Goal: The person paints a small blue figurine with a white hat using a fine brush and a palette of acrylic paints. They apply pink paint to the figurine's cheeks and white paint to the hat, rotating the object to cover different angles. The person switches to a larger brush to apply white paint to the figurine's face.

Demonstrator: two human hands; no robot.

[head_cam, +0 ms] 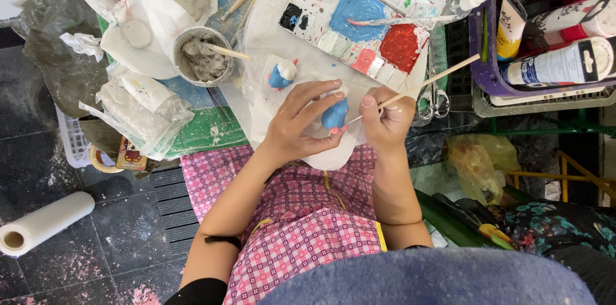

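Observation:
My left hand (pixel 299 123) curls around a small blue and white clay figure (pixel 335 114), holding it over a round white board (pixel 276 35). My right hand (pixel 387 119) grips a thin wooden paintbrush (pixel 428 80) whose tip touches the figure. A second blue and white figure (pixel 282 74) stands on the board just beyond my left hand. Past it lies a white paint palette (pixel 359 16) with blue, red and black paint and another brush resting across it.
A grey pot of wet clay (pixel 203 56) with a stick stands left of the board. A purple basket of paint bottles (pixel 552 29) sits at the right, scissors (pixel 435 101) beside it. Crumpled plastic and paper lie left. A paper roll (pixel 45 223) rests on the dark floor.

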